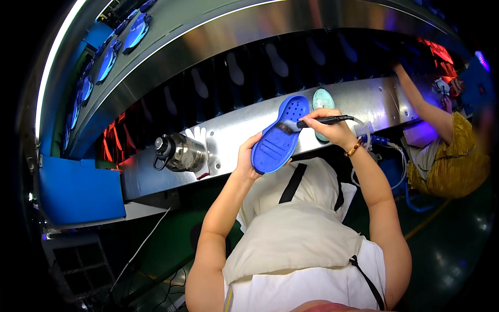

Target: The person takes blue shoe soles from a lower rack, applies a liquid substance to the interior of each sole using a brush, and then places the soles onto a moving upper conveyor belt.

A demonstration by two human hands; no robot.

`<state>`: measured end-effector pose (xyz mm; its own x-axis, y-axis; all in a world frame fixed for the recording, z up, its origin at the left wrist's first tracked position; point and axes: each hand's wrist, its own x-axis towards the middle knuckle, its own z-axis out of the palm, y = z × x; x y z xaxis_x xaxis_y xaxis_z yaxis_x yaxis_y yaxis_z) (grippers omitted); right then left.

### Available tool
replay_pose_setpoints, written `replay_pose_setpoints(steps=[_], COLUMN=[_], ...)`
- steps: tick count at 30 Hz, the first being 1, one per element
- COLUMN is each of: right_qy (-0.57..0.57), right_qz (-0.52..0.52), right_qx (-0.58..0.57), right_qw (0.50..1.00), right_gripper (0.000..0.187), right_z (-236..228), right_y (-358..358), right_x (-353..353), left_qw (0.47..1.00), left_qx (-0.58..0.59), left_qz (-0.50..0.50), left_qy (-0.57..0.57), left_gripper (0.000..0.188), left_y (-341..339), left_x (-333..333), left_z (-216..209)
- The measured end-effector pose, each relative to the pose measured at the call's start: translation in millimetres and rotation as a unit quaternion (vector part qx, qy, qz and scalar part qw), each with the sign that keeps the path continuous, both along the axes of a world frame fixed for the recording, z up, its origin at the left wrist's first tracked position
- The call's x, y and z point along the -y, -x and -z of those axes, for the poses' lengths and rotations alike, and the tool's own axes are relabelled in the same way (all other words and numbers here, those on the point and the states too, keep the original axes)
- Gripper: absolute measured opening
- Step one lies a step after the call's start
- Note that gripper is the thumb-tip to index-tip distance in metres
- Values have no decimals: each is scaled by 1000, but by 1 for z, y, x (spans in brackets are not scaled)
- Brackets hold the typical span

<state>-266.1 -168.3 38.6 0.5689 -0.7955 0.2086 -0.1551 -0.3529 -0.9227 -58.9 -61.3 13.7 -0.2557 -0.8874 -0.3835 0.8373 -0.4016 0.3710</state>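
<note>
A blue shoe sole (274,147) is held tilted above my lap, at the near edge of the metal ledge. My left hand (248,154) grips its lower left rim, thumb along the side. In my right hand (332,128) is a black-handled brush (323,120), held like a pen, with a thin tube trailing from its rear end. The dark bristles touch the inner face of the sole near its narrow waist, below the round holes. Just beyond my right hand, a mint-green sole (323,98) lies on the ledge, partly covered by that hand.
A clear bottle (182,152) with a black lid lies left on the metal ledge (228,143), against a white glove (199,136). Behind, a dark conveyor carries several soles (235,68). More blue soles (136,34) ride an upper belt. A co-worker's arm (423,104) reaches in at right.
</note>
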Motion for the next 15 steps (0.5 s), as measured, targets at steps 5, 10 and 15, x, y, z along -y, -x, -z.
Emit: replay_pose_setpoints(steps=[5,10,15], right_qy=[105,-187,-315], right_qz=[228,-58,100], right_qx=[71,75,399], right_qw=[965,978,855], right_gripper=[10,16,14], right_z=[31,-22,-8], right_y=[-12,0,29], right_x=[-7,-51,-41], left_qw=[1000,988,929], left_qx=[2,119,156], left_qz=[-1,-18,-120], left_qy=[12,93,313], left_gripper=[48,53,56], left_y=[5,-9,-34], left_x=[2,14,41], left_z=[-2,-30,-121])
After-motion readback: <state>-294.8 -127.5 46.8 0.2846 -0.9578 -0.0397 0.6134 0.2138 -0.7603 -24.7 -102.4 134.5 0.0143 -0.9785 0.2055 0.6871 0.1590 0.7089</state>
